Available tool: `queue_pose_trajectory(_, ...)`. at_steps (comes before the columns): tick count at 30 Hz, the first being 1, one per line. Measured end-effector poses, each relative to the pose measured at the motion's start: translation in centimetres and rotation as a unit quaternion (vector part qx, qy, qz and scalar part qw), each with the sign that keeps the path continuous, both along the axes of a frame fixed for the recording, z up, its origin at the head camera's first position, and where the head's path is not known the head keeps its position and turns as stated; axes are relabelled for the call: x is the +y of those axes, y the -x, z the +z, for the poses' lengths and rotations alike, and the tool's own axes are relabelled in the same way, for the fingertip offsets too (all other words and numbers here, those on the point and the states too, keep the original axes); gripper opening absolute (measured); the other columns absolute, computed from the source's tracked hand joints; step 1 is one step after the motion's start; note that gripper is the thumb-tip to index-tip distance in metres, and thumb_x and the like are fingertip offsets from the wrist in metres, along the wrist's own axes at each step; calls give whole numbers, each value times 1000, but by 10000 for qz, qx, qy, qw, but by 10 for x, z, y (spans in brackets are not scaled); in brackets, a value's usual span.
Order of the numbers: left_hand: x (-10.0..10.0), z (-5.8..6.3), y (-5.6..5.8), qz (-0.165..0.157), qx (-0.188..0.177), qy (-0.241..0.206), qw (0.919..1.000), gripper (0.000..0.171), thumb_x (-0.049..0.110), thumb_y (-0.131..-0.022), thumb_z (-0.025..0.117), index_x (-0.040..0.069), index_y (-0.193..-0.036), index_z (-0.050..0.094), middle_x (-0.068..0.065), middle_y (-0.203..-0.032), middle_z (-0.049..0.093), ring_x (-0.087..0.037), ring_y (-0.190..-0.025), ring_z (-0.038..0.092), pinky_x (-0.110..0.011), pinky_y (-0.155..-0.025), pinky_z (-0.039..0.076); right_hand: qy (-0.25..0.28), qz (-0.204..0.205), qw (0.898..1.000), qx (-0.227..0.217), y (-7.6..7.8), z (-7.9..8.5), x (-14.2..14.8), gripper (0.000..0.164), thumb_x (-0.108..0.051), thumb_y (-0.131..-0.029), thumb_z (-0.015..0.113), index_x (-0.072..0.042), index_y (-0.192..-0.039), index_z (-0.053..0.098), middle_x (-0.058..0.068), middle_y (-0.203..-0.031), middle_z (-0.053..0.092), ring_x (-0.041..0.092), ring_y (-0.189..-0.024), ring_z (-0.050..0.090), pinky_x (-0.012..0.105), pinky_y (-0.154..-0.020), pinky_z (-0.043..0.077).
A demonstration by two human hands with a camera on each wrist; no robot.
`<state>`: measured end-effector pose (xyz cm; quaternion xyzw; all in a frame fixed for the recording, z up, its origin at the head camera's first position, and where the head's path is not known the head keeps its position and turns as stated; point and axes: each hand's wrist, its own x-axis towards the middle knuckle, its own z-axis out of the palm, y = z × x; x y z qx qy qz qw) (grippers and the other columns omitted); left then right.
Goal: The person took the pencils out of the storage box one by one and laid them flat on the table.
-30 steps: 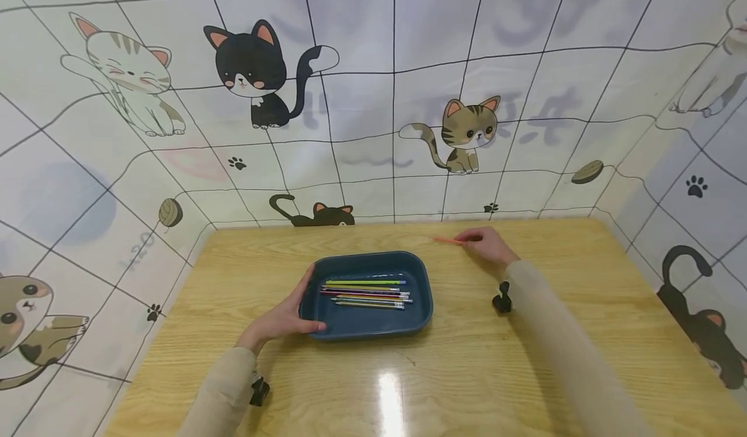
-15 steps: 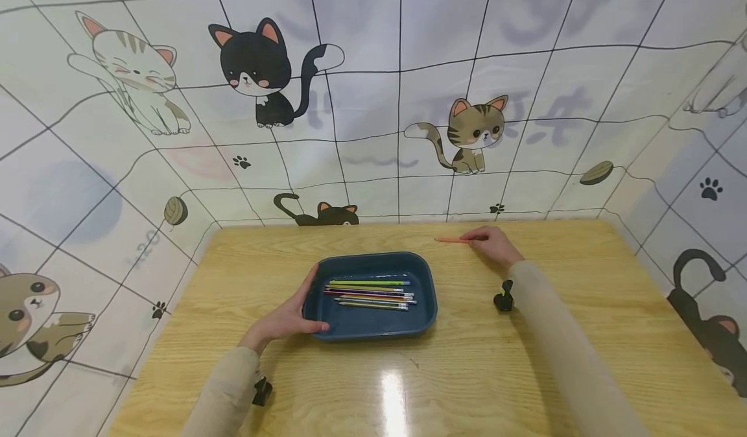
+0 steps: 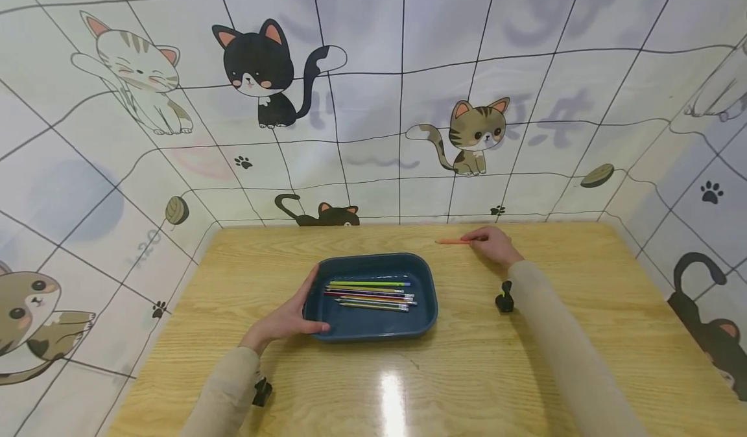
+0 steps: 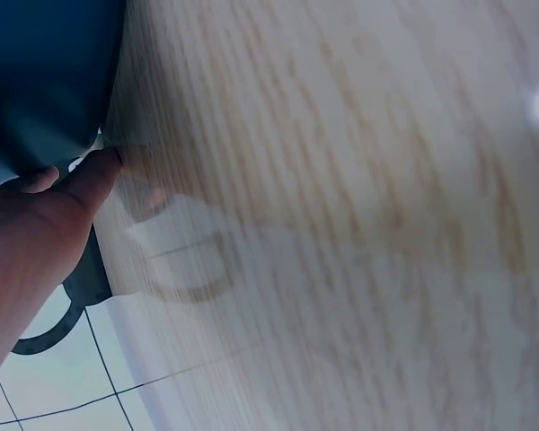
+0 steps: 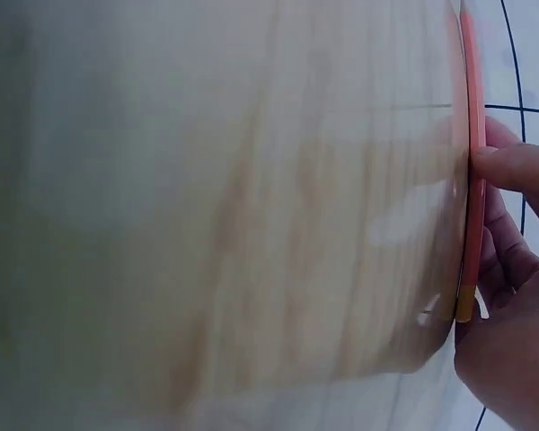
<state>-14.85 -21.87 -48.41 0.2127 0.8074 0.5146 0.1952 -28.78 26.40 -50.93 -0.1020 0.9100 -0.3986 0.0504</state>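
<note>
My left hand [image 3: 286, 320] holds the left end of a dark blue rectangular tray [image 3: 373, 337], its thumb over the near rim and fingers along the outer wall. Several pencils [image 3: 373, 298] lie side by side in the tray, with a yellow-green one [image 3: 367, 284] at the back. Near the table's far edge, my right hand [image 3: 493, 246] pinches an orange-red pencil [image 3: 450, 242] between thumb and fingers. In the right wrist view this pencil [image 5: 474, 99] lies along the tabletop, its yellowish end band by the palm and its point away from the hand.
The tray stands on a glossy wooden table [image 3: 467, 372] that reflects a bright light. Behind and beside the table hangs a white cloth [image 3: 367, 126] with grid lines and cartoon cats. A small black device [image 3: 504, 297] sits at the right wrist, another [image 3: 262, 391] at the left.
The head view has shifted slightly, so everything appears a little further right. Both hands keep their holds; the orange-red pencil lies a bit more level than a second ago.
</note>
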Motion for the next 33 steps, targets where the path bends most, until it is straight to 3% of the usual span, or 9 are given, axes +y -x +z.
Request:
queue_pose_trajectory(5,0,2,-1,-11,-26,1,10000,118,20,-80,80,23,-155,-11,-13,-160,-11,-34,-143,-5,-61,-109,5,8,13,9999,130,-1,6,5,28,-5,-95,55,2,-119,67,25,-127,55,40,-114,50,53,-93,38)
queue_pose_trajectory(11,0,2,-2,-18,-65,10,10000,117,21,-81,79,23,-155,-11,-13,-159,-11,-35,-143,-4,-61,-109,5,226,-198,9991,312,-6,11,12,27,-8,-96,57,2,-120,66,23,-126,57,35,-105,53,40,-77,44)
queue_pose_trajectory(17,0,3,-2,11,-92,13,10000,117,22,-81,80,23,-155,-11,-14,-159,-11,-36,-143,-3,-61,-109,6,494,-73,9981,348,-13,11,6,26,-2,-94,58,6,-117,65,25,-122,57,38,-108,52,49,-90,40)
queue_pose_trajectory(21,0,3,-2,22,-92,31,10000,118,23,-80,80,22,-155,-11,-14,-159,-11,-36,-143,-3,-60,-109,6,500,-107,9978,413,-20,11,-4,26,-3,-92,58,6,-116,66,25,-122,56,38,-107,50,50,-89,39)
queue_pose_trajectory(29,1,5,-4,38,-92,-5,10000,118,23,-80,80,21,-155,-11,-15,-159,-11,-36,-143,-3,-61,-109,6,829,364,9927,792,-33,17,-32,21,-2,-92,61,4,-110,69,21,-114,64,34,-99,55,47,-86,40)
queue_pose_trajectory(33,1,6,-3,32,-69,16,10000,118,24,-80,80,21,-155,-11,-15,-159,-11,-36,-143,-3,-61,-109,5,1058,552,9902,724,-42,23,-45,20,-1,-91,61,3,-109,69,20,-116,64,33,-100,55,45,-84,40)
